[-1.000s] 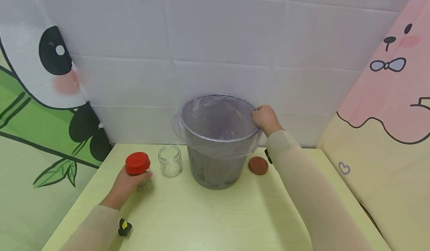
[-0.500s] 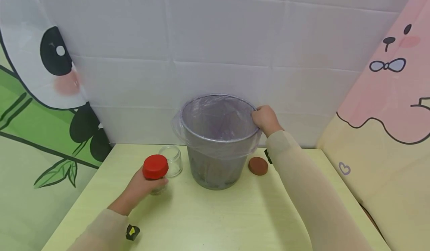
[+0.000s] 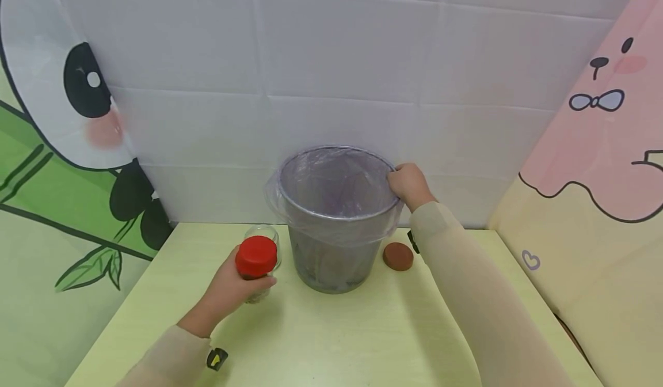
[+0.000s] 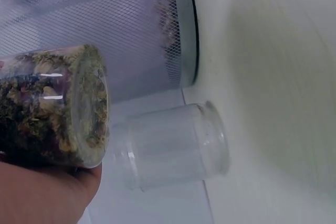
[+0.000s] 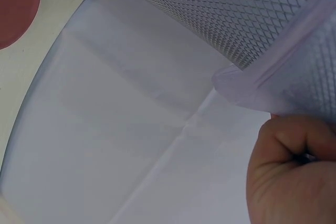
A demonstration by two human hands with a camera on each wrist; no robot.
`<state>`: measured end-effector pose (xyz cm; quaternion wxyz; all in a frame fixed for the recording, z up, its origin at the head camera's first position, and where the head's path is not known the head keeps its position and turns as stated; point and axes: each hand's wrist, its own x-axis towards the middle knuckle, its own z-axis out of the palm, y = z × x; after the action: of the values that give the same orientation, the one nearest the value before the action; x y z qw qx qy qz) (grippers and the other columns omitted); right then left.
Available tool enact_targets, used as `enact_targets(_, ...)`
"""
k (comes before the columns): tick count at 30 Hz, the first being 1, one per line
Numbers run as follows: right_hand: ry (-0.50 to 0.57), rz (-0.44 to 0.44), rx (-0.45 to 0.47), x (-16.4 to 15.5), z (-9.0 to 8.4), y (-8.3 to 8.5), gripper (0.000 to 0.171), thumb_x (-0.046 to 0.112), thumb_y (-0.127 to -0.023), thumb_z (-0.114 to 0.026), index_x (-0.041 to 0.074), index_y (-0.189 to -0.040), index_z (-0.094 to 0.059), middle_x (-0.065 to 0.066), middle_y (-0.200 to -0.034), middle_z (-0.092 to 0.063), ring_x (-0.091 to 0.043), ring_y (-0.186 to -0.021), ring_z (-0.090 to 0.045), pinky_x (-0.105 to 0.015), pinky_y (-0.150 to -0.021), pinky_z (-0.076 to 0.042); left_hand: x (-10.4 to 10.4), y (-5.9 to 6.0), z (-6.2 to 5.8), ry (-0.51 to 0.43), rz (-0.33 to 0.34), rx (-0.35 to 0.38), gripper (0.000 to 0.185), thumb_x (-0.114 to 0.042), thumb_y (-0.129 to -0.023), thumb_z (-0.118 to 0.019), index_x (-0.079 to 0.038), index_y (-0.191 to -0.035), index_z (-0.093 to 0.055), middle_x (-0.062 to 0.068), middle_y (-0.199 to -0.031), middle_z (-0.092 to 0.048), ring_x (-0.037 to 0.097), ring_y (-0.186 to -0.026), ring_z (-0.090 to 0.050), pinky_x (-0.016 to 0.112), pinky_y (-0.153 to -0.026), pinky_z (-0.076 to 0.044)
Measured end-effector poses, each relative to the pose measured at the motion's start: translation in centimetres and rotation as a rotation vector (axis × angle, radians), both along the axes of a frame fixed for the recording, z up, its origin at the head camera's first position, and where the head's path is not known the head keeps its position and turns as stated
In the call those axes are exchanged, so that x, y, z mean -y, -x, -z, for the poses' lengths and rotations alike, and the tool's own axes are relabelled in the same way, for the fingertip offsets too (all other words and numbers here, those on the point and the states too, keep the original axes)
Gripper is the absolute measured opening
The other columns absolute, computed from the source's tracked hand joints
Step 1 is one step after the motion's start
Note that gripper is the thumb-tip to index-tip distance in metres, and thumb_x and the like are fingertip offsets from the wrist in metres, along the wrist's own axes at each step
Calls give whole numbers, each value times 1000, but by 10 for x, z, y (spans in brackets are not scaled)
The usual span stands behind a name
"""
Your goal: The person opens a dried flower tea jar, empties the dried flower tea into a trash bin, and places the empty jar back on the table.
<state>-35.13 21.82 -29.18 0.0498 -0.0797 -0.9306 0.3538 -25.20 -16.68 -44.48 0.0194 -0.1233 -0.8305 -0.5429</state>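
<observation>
The left hand (image 3: pixel 230 292) wraps the red-lidded jar (image 3: pixel 255 267) of dried bits, lifted just left of the mesh bin (image 3: pixel 334 226). Glass: rigid, slick and breakable, best gripped round the body. The right hand (image 3: pixel 409 184) pinches the bin's rim and thin, soft liner.

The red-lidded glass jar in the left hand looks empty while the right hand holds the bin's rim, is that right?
Not empty: the left wrist view shows the red-lidded glass jar packed with dried bits. The left hand holds it; the right hand grips the lined mesh bin rim.
</observation>
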Motion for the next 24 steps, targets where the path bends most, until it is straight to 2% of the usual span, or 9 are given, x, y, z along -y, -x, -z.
enact_targets(7, 10, 7, 10, -1, 0, 0, 21, 16, -99, -42, 5, -83, -50, -13, -89, -52, -26, -78, -47, -36, -66, -40, -16, -13, -7, 20, 16, -95, 71, -23, -78, -92, -13, -136, -52, 2, -121, -68, 25, -112, -63, 53, -96, -49)
enact_targets(15, -10, -5, -21, -2, 1, 0, 23, 17, -99, -42, 2, -87, -55, -17, -98, -57, -29, -85, -51, -38, -72, -43, -33, -30, -23, -48, -21, -131, 66, -15, -76, -93, -16, -132, -57, 0, -119, -69, 24, -110, -64, 49, -93, -50)
enact_targets(24, 10, -3, -10, -1, 1, -1, 24, 17, -99, -42, 0, -91, -58, -17, -102, -59, -30, -87, -52, -39, -75, -45, -48, -43, -33, -37, -82, -250, 60, -17, -78, -92, -19, -128, -58, -8, -114, -69, 17, -100, -65, 44, -85, -55)
